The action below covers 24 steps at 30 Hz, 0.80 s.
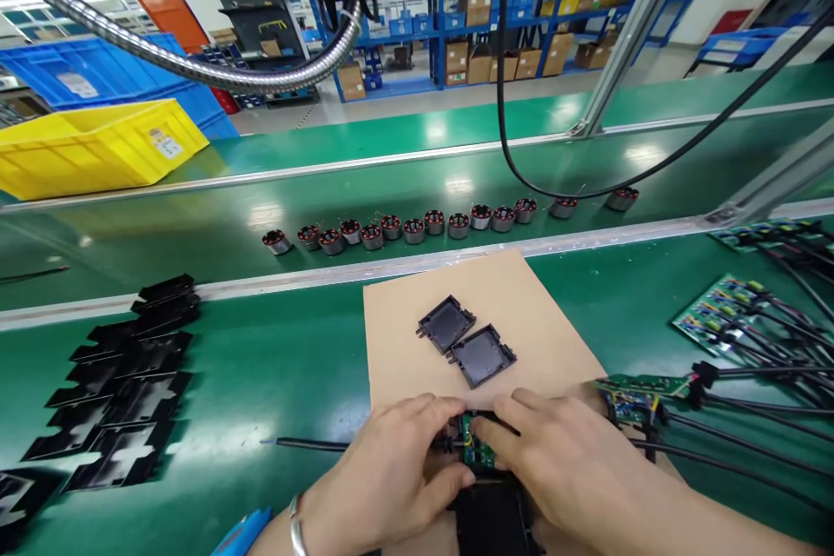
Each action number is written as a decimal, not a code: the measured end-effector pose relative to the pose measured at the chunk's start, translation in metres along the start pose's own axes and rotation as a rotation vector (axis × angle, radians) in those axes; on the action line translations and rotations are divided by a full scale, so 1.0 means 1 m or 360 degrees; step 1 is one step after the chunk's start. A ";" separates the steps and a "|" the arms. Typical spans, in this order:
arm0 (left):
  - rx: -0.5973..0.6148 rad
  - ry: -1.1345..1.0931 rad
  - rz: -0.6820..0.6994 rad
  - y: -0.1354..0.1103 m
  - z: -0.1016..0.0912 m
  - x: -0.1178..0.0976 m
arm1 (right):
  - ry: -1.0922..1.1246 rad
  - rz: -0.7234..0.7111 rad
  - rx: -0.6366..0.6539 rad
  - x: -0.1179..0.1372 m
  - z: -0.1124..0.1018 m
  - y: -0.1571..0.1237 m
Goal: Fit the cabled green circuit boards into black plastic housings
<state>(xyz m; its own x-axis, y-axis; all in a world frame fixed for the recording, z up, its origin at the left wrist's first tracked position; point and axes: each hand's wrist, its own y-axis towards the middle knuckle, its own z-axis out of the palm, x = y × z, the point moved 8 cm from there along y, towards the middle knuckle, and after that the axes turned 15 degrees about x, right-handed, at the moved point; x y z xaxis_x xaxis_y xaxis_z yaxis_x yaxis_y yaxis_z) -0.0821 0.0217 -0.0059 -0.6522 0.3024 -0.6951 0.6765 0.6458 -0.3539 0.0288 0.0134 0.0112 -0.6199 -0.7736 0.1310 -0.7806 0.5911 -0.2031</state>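
My left hand (391, 460) and my right hand (560, 460) meet over a small green circuit board (475, 445) that sits in a black plastic housing (488, 512) at the near edge of a brown cardboard sheet (508, 295). Both hands pinch the board from either side with curled fingers. A thin black cable (313, 444) runs left from the board. Two empty black square covers (466, 340) lie side by side on the cardboard just beyond my fingers.
A row of several small motor stators (417, 228) lies on the conveyor belt beyond. Flat black plastic parts (123, 382) are stacked at the left. Circuit boards with black cables (723, 313) lie at the right. A yellow bin (91, 143) stands far left.
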 end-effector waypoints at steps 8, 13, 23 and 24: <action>0.0052 0.0118 -0.0106 0.005 0.005 -0.002 | -0.0037 0.0052 0.0205 0.003 0.005 0.011; 0.0073 0.0106 -0.0077 0.006 0.008 0.001 | 0.0150 0.0156 0.0148 -0.004 0.006 0.010; 0.0149 -0.0443 -0.0169 -0.002 -0.003 0.019 | 0.0247 0.0088 -0.0068 -0.004 0.004 0.005; 0.0244 -0.0609 -0.0237 -0.001 0.001 0.024 | 0.0254 0.0071 -0.0085 -0.004 0.003 0.005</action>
<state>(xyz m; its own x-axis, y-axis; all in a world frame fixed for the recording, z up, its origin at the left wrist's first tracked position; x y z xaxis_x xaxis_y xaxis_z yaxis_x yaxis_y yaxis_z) -0.0986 0.0276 -0.0227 -0.5924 -0.0861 -0.8010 0.6466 0.5423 -0.5365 0.0274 0.0191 0.0063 -0.6557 -0.7027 0.2762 -0.7524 0.6387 -0.1611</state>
